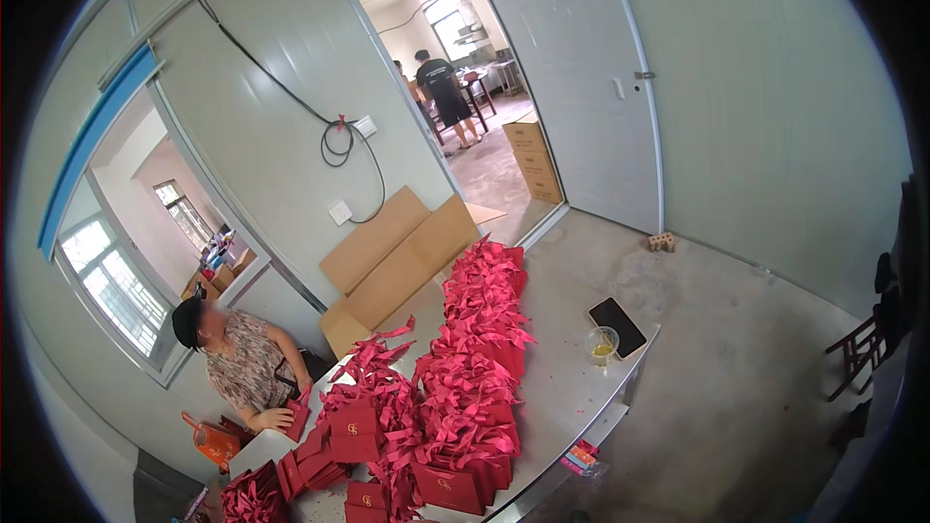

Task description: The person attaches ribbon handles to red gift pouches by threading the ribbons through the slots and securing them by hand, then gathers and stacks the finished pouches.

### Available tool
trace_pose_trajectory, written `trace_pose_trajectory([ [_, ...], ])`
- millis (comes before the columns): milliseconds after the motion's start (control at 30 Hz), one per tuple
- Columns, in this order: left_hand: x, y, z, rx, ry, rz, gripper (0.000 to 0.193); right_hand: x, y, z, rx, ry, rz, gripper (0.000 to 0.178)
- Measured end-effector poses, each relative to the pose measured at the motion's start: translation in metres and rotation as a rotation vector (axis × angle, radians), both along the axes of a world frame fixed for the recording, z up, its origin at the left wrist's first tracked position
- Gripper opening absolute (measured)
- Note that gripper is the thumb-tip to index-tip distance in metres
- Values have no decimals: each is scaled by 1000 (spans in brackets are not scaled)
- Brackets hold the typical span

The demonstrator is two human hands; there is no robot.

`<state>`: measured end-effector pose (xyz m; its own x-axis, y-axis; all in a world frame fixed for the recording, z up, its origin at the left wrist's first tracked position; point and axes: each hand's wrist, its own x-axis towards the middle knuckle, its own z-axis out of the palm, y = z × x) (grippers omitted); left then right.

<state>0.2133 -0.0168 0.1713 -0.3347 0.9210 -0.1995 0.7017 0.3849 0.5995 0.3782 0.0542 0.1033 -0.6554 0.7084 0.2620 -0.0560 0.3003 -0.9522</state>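
Own hands out of view, so grip impossible to tell. Red paper gift bags with ribbon handles, small gold emblems on the fronts, massed in long rows along the pale metal counter; some upright at the near end, many lying flat. Beside them near the far edge, a dark tablet and a clear plastic cup of yellowish liquid. At the left, a seated co-worker's hand resting on a bag. Flattened cardboard sheets leaning on the wall.
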Motion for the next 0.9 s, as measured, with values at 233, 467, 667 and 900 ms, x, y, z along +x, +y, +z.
trace_pose_trajectory([
  [233,-29,-9,-14,13,-28,20,27,-26,-7,-5,-24,-72,37,23],
  [467,-131,-11,-88,60,-224,2,16,-87,-19,-45,60,-73,-18,20],
  [667,-142,15,-74,147,-77,-126,23,-106,-2,-27,394,-197,-371,15],
  [900,-135,44,-66,202,-169,-171,15,-122,-3,-16,339,-305,-428,12],
])
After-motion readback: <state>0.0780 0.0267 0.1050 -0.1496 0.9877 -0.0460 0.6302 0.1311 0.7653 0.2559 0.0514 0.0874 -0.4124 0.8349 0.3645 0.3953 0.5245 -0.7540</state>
